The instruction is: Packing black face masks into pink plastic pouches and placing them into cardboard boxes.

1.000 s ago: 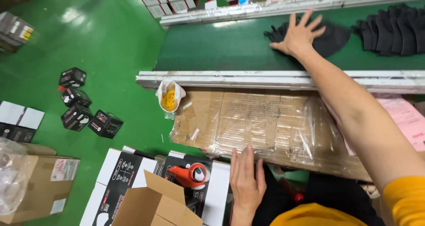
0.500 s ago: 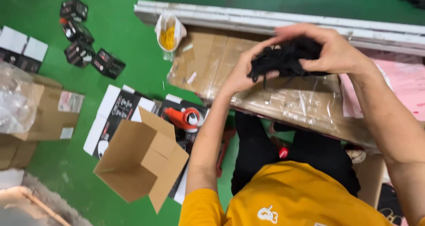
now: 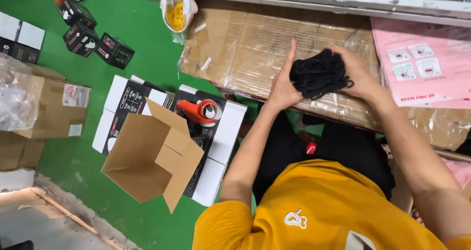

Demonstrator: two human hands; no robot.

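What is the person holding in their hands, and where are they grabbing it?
A black bundle of soft fabric pieces, pressed between left hand and right hand at its sides.

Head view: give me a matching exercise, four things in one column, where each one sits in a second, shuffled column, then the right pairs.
Things
1. black bundle
2. orange tape dispenser
3. open cardboard box
4. bag of yellow bands

Places
A. on the green floor, flaps up, empty
B. between the left hand and the right hand
C. at the bench's far left corner
D. on the flat black-and-white cartons

Pairs: 1-B, 2-D, 3-A, 4-C
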